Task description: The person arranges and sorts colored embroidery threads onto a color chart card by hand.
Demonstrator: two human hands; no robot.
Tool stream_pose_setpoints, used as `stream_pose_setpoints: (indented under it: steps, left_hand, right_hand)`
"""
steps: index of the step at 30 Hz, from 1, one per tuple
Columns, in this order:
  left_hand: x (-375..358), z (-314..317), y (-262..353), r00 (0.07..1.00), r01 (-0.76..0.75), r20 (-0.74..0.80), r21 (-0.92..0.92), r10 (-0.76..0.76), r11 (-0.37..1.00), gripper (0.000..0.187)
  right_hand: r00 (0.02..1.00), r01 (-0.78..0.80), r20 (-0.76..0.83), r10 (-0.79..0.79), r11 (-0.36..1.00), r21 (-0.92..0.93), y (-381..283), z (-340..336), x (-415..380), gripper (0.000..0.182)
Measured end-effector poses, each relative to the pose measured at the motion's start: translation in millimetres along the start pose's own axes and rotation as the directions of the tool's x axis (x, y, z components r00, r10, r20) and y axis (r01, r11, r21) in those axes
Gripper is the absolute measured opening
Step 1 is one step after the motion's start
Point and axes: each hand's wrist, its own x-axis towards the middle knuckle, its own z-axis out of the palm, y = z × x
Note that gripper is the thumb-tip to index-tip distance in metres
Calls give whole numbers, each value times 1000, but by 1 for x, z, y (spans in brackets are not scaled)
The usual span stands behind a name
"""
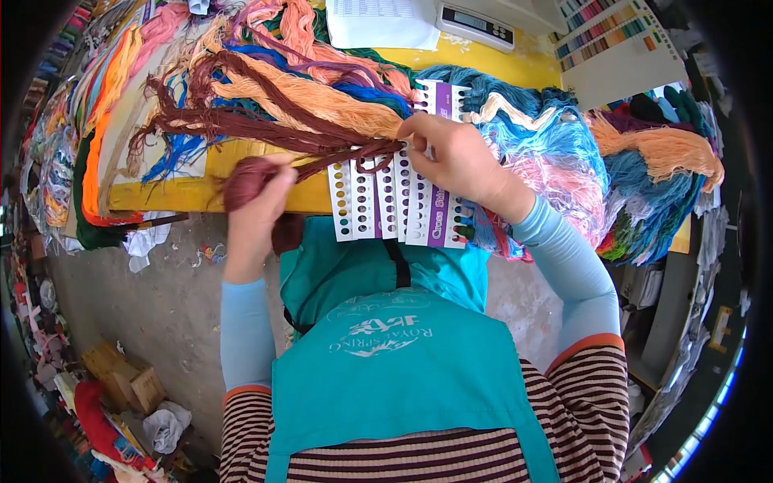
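Note:
My left hand (259,216) is closed round a bunch of dark maroon embroidery thread (244,182), left of the cards. Strands run from it toward my right hand (460,157), which pinches maroon thread at the edge of a punched thread card (437,205) with a purple stripe. Several more white cards (345,205) with rows of holes lie side by side at the table's front edge, some overhanging it. More maroon thread (266,122) stretches leftward across the table, over a light orange skein (314,97). My right fingertips partly hide where the thread meets the card.
Blue, white and pink skeins (555,173) hang over the table edge at right. A digital scale (477,28), a paper sheet (382,24) and a colour chart (620,48) lie at the back. Orange skeins (98,161) drape at left. A cardboard box (133,386) stands on the floor.

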Motion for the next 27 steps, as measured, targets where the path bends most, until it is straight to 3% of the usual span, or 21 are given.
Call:
stream_pose_setpoints:
  steps: [1,2,5,7,10,11,13,14,16,19,21,22,23,24,25,26,27]
  left_hand:
    - [12,6,-13,931,-364,130,310,340,878,26]
    - [16,11,-21,908,-419,196,409,370,811,25]
    - [21,26,-29,808,-581,337,595,484,556,25]
    - [28,28,-45,824,-557,353,649,444,518,25]
    - [33,30,-56,710,-623,435,755,554,206,25]
    - [33,30,-57,711,-622,434,755,553,207,25]
    - [28,38,-42,736,-639,385,667,557,384,25]
    - [27,41,-36,737,-639,384,666,557,385,25]
    - [25,48,-26,856,-517,333,535,396,668,25]
    - [35,55,-27,861,-496,381,485,336,720,25]
    - [44,57,-28,847,-518,410,494,339,698,27]
    - [44,56,-25,881,-440,396,482,259,758,26]
    - [43,53,-21,906,-356,384,469,176,808,26]
    - [49,46,-21,888,-392,415,454,199,800,22]
    - [53,37,-14,851,-451,471,430,232,782,22]
    - [56,28,-8,810,-508,525,402,263,761,22]
    - [56,17,-8,831,-468,489,354,266,810,16]
  right_hand:
    - [987,133,-67,-146,977,-166,0,2,0,24]
    - [949,248,-107,-297,909,-334,0,5,0,23]
    - [950,248,-71,-305,872,-422,7,15,8,21]
    - [946,268,-30,-323,830,-489,10,19,12,21]
    - [956,237,-36,-291,841,-487,14,20,13,20]
    - [961,231,-71,-269,912,-339,18,19,12,16]
    - [978,187,-91,-189,982,-27,22,11,11,13]
    - [983,165,-103,-149,970,176,26,10,11,11]
    - [999,34,-35,-17,797,603,37,11,13,6]
    - [994,-105,71,78,683,723,40,1,10,7]
    - [999,-23,-14,39,796,605,43,7,10,6]
    - [1000,-9,-18,22,852,523,43,8,10,7]
    - [995,69,-90,-39,931,359,41,10,9,8]
    - [996,57,-80,-40,974,219,33,8,8,10]
    - [997,46,-69,-41,996,74,27,8,8,14]
    - [981,162,-93,-169,984,-73,29,13,7,19]
    - [975,183,-89,-201,967,-179,24,16,6,19]
